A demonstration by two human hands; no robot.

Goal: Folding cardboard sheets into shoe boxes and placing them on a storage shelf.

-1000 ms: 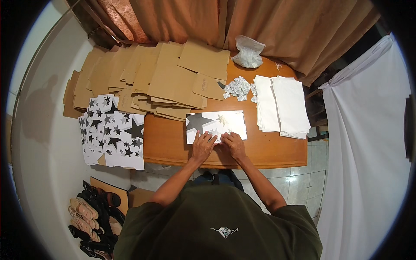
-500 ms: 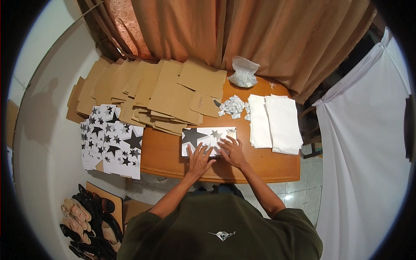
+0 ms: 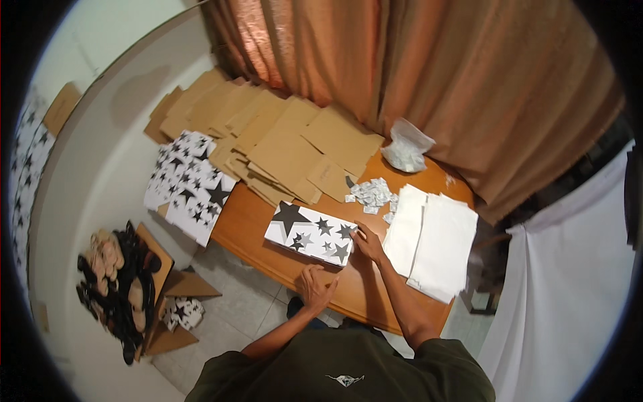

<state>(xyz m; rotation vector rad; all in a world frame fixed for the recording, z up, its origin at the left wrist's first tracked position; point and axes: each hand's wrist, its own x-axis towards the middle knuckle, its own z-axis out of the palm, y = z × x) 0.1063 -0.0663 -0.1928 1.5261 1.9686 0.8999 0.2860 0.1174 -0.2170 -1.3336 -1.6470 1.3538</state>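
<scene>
A closed white box (image 3: 311, 233) printed with black and grey stars lies on the wooden table in front of me. My right hand (image 3: 368, 244) is at its right short end, fingers bent and fingertips touching the edge. Just below the box, by the table's front edge, my left hand (image 3: 315, 289) is apart from it, with fingers loosely bent, thumb out and nothing in it. Beyond the box lies a heap of small white packets (image 3: 372, 195). Stacked white paper sheets (image 3: 445, 241) lie to the right of my right hand.
Flat brown cardboard pieces (image 3: 281, 144) cover the table's far left. Star-printed sheets (image 3: 191, 181) overhang its left end. A clear plastic bag (image 3: 407, 146) stands at the back, before brown curtains (image 3: 469, 87). Shoes (image 3: 117, 288) and an open carton (image 3: 191, 284) are at lower left.
My left hand has come off the box toward the table's front edge. My right hand has shifted from the box's top to its right end. The whole view has turned.
</scene>
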